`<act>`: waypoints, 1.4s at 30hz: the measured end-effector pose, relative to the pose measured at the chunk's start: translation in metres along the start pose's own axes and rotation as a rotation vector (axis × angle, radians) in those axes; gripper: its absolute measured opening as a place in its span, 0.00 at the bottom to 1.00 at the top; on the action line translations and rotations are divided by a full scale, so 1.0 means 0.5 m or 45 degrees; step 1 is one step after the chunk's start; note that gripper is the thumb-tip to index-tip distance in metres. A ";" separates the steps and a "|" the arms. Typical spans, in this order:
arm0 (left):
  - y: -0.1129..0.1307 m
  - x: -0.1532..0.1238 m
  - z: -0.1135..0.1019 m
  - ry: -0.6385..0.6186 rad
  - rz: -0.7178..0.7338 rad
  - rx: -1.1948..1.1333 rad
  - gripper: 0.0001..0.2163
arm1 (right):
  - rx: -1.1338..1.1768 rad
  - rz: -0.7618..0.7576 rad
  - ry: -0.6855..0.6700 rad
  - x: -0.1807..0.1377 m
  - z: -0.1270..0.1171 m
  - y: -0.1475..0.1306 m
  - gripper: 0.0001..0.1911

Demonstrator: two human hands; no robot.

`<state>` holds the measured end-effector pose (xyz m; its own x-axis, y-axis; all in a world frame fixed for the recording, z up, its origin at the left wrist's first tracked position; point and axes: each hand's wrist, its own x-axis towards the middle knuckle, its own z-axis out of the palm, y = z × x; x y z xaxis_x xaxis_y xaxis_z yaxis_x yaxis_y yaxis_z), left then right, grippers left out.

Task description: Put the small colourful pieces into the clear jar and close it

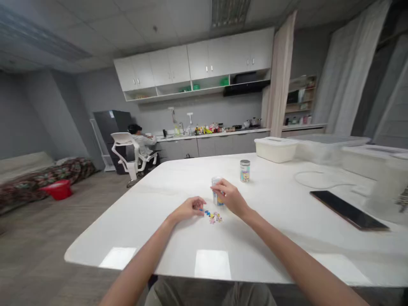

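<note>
My right hand is wrapped around a small clear jar that stands on the white table. My left hand rests on the table just left of it, its fingertips pinched on a small coloured piece at the edge of a little pile of colourful pieces. A second small jar with a grey lid stands upright farther back, untouched.
A dark tablet lies flat to the right, with a white cable and white plastic bins behind it. A person sits in a white chair at the far counter. A red basin sits on the floor at left.
</note>
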<state>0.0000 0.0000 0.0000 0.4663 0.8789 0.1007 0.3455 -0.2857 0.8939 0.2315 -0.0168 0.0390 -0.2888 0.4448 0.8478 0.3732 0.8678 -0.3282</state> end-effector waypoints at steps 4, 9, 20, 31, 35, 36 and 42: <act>0.015 0.016 -0.014 -0.155 -0.055 0.044 0.19 | -0.070 0.133 0.136 -0.002 -0.014 0.024 0.11; 0.034 0.062 -0.055 -0.482 -0.257 -0.212 0.19 | -0.134 0.279 0.255 -0.001 -0.020 0.035 0.07; -0.010 0.067 -0.054 -0.269 -0.050 -0.800 0.17 | -0.233 0.239 0.170 0.002 -0.023 0.056 0.11; 0.091 0.094 -0.004 0.622 0.336 -0.906 0.17 | 0.058 0.714 0.123 -0.034 0.012 0.081 0.34; 0.110 0.093 0.017 0.657 0.373 -0.740 0.13 | 0.059 0.766 -0.023 -0.047 0.034 0.080 0.29; 0.114 0.091 0.019 0.631 0.387 -0.703 0.13 | 0.053 0.753 -0.038 -0.048 0.035 0.076 0.28; 0.130 0.081 0.027 0.551 0.445 -0.473 0.14 | 0.007 0.565 -0.130 -0.048 0.026 0.052 0.29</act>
<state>0.0524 0.0119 0.0563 0.1042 0.8545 0.5088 -0.1061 -0.4991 0.8600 0.2365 -0.0020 0.0047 -0.1875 0.7933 0.5793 0.4759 0.5892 -0.6530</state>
